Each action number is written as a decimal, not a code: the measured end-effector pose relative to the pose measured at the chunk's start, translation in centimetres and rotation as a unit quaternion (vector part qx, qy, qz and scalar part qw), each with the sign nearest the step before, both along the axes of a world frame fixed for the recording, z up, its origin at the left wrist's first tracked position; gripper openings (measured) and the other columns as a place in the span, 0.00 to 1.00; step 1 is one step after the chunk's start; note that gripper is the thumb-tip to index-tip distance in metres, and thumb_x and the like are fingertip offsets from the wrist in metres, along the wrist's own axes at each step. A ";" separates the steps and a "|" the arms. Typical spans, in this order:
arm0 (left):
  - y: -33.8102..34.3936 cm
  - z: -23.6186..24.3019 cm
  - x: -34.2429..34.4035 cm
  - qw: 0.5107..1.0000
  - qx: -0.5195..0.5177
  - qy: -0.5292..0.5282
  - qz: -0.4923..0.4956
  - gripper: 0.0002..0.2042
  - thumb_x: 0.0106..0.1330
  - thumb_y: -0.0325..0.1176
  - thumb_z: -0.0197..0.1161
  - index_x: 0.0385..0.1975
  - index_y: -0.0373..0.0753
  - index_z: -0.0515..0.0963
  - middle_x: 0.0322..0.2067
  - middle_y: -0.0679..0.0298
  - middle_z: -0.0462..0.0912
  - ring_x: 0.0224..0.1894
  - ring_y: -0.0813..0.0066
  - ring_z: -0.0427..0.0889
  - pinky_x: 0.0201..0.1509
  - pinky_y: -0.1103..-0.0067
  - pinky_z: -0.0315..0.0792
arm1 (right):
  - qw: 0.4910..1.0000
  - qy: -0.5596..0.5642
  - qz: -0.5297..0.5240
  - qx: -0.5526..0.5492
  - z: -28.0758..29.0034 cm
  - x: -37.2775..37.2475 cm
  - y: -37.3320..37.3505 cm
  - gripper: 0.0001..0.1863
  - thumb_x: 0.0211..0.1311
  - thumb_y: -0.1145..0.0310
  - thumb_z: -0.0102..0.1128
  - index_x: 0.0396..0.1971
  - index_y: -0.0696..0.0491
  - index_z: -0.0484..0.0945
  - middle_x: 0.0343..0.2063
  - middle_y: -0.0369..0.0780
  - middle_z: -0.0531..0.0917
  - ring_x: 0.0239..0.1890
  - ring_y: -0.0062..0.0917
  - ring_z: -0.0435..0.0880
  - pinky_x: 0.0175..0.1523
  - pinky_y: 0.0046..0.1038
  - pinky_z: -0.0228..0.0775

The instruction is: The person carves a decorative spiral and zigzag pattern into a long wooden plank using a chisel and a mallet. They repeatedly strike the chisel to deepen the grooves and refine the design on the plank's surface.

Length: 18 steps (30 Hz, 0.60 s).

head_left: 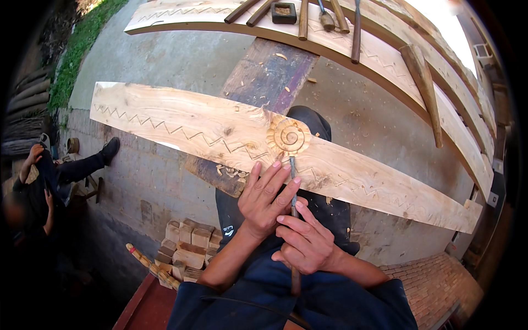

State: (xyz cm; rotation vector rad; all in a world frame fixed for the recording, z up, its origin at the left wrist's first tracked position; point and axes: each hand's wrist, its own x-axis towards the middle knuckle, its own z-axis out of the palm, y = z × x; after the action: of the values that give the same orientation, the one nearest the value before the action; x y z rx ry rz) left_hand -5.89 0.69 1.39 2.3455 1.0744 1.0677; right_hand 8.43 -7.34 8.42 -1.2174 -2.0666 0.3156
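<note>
A long pale wooden plank (181, 121) lies across a dark beam (264, 77), with a zigzag line cut along it and a carved spiral rosette (289, 135) near its middle. My left hand (267, 195) rests fingers-out on the plank's near edge just below the rosette, steadying the thin metal shaft of a chisel (293, 190). My right hand (305, 242) is wrapped around the chisel's wooden handle lower down. The blade tip sits at the lower rim of the spiral.
A second curved carved plank (385, 60) lies further away, carrying several chisels (302, 19), a wooden mallet (423, 82) and a small dark box (284, 12). A pile of wood blocks (184, 247) is on the ground below left. Another person (49, 176) sits at the far left.
</note>
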 end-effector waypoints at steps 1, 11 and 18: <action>0.0 0.0 0.1 1.000 -0.001 -0.005 0.002 0.19 0.69 0.48 0.76 0.55 0.47 0.89 0.54 0.57 0.92 0.62 0.54 0.89 0.73 0.48 0.74 | 1.000 -0.003 0.001 -0.001 0.1 0.0 0.1 0.26 0.75 0.52 0.67 0.20 0.53 0.74 0.38 0.44 0.90 0.52 0.41 0.91 0.67 0.58 0.81; -0.2 -0.2 0.6 1.000 0.011 0.006 0.024 0.18 0.70 0.47 0.76 0.54 0.46 0.89 0.54 0.58 0.92 0.62 0.56 0.89 0.72 0.50 0.75 | 1.000 -0.014 0.013 0.006 -0.6 0.6 0.3 0.22 0.73 0.56 0.69 0.21 0.53 0.75 0.38 0.43 0.90 0.53 0.40 0.91 0.68 0.55 0.82; -0.1 -0.5 0.7 0.999 0.019 0.028 0.035 0.18 0.68 0.46 0.78 0.54 0.47 0.90 0.53 0.61 0.92 0.59 0.58 0.90 0.68 0.55 0.78 | 1.000 -0.009 0.001 0.020 -2.1 0.5 0.2 0.24 0.74 0.57 0.68 0.19 0.52 0.73 0.39 0.44 0.90 0.53 0.39 0.91 0.68 0.55 0.82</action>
State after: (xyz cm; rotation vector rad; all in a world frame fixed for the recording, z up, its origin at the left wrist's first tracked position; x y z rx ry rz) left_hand -5.21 0.61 0.84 2.3969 1.1752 1.0628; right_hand 8.92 -7.11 6.32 -1.1996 -2.0791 0.2647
